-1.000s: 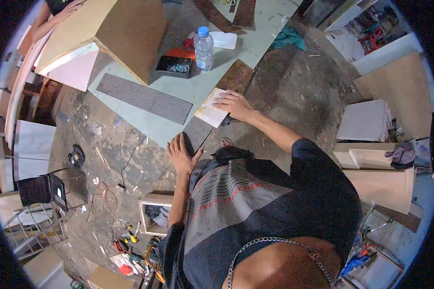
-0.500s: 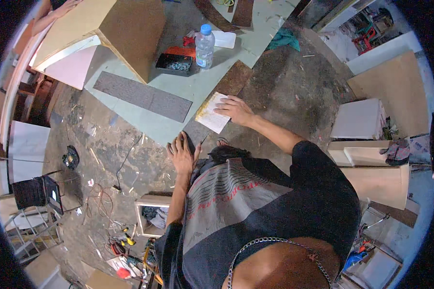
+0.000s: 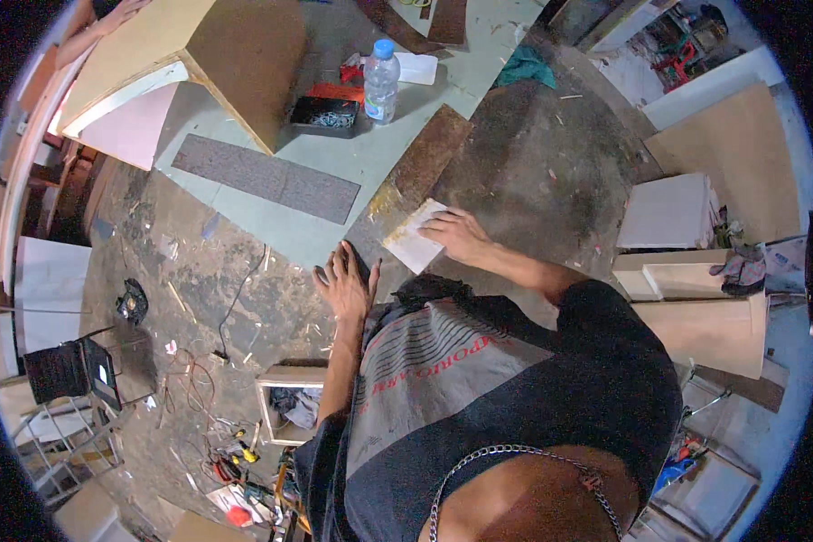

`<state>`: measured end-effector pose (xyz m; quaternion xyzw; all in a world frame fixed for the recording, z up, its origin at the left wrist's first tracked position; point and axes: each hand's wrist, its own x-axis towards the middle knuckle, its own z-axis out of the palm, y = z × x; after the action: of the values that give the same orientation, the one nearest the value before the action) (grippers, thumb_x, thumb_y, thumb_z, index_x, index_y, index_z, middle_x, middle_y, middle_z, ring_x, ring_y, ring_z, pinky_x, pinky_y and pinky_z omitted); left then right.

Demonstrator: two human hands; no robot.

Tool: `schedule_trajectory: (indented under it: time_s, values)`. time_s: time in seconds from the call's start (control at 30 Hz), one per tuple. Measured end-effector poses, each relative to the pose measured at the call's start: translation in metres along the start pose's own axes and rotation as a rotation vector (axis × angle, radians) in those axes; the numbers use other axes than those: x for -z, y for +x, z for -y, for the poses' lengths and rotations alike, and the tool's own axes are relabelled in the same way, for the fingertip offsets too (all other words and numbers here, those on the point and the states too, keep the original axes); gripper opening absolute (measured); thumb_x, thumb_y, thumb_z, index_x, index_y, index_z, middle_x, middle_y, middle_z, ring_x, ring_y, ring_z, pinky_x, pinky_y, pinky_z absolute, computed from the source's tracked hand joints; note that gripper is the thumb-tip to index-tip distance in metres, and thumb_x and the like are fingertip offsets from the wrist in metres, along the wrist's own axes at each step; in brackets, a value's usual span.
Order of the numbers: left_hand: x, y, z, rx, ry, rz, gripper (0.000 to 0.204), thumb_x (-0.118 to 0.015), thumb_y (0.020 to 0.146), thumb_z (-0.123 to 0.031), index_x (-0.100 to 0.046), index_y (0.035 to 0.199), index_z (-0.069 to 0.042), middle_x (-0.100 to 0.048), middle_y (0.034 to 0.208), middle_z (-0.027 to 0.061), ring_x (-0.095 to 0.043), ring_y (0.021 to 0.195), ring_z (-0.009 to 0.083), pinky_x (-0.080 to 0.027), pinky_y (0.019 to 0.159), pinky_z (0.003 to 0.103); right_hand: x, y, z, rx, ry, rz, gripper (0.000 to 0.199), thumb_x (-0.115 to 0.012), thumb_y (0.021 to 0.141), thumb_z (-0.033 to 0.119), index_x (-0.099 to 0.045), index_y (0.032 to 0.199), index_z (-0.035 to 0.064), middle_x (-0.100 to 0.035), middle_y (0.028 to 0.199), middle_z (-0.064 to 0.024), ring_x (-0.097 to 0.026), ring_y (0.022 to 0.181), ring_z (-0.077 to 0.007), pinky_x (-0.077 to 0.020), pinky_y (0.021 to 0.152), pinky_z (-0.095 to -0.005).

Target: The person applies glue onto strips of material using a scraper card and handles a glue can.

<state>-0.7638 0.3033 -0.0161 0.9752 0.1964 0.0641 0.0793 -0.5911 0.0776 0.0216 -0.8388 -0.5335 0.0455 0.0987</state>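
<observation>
My right hand grips a thin white rectangular piece, fingers on top; its far edge carries a yellowish smear like glue. Under that edge runs a strip of sheet, brown at its far end and greyish nearer me, lying along the right edge of the pale green tabletop. Yellow patches show on the strip just beyond the white piece. My left hand rests with fingers spread at the strip's near end, by the table corner. A second grey-brown strip lies flat to the left, untouched.
A black tray of small metal pieces and a clear bottle with a blue cap stand farther back. A large angled wooden box occupies the far left, where another person's hand rests. Scraps and cables litter the floor.
My right hand and the white piece have moved slightly right and toward me, uncovering yellow smears on the strip. My left hand stays in nearly the same place.
</observation>
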Motion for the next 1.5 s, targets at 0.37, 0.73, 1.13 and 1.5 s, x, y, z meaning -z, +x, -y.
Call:
schedule_trajectory:
  time_s: [0.37, 0.73, 1.13, 1.5]
  values:
    - [-0.007, -0.008, 0.005, 0.007, -0.041, -0.011, 0.082, -0.05, 0.092, -0.063, -0.038, 0.151, -0.007, -0.049, 0.145, 0.0111, -0.044, 0.133, 0.0285, -0.019, 0.114, 0.062, 0.059, 0.063, -0.03, -0.322, 0.059, -0.139, 0.051, -0.056, 0.072, -0.006, -0.072, 0.116, 0.0149, -0.069, 0.121, -0.0095, -0.065, 0.11, -0.0321, -0.0529, 0.092, -0.0455]
    - [-0.016, -0.003, 0.012, -0.033, -0.114, -0.063, 0.083, -0.056, 0.09, -0.059, -0.037, 0.151, -0.005, -0.051, 0.141, 0.0151, -0.046, 0.13, 0.0336, -0.017, 0.118, 0.059, 0.038, 0.109, -0.025, -0.113, -0.033, 0.124, 0.04, -0.064, 0.071, 0.0, -0.074, 0.107, 0.0142, -0.071, 0.111, -0.0098, -0.066, 0.106, -0.0305, -0.0526, 0.088, -0.0443]
    - [-0.011, -0.015, 0.016, -0.069, -0.136, -0.086, 0.083, -0.058, 0.089, -0.056, -0.038, 0.15, -0.002, -0.05, 0.141, 0.0147, -0.044, 0.13, 0.0326, -0.015, 0.119, 0.059, 0.023, 0.019, -0.042, 0.022, -0.318, 0.82, 0.026, -0.072, 0.069, 0.009, -0.078, 0.091, 0.0215, -0.073, 0.091, -0.0085, -0.069, 0.088, -0.0293, -0.0528, 0.078, -0.0475]
    - [-0.014, -0.008, 0.015, -0.062, -0.208, -0.144, 0.085, -0.063, 0.084, -0.063, -0.047, 0.145, -0.006, -0.052, 0.135, 0.0145, -0.048, 0.126, 0.0332, -0.022, 0.113, 0.06, 0.085, 0.006, -0.003, -0.214, 0.533, 0.013, 0.061, -0.054, 0.064, -0.013, -0.072, 0.116, 0.012, -0.071, 0.114, -0.0154, -0.065, 0.107, -0.037, -0.0507, 0.094, -0.0438]
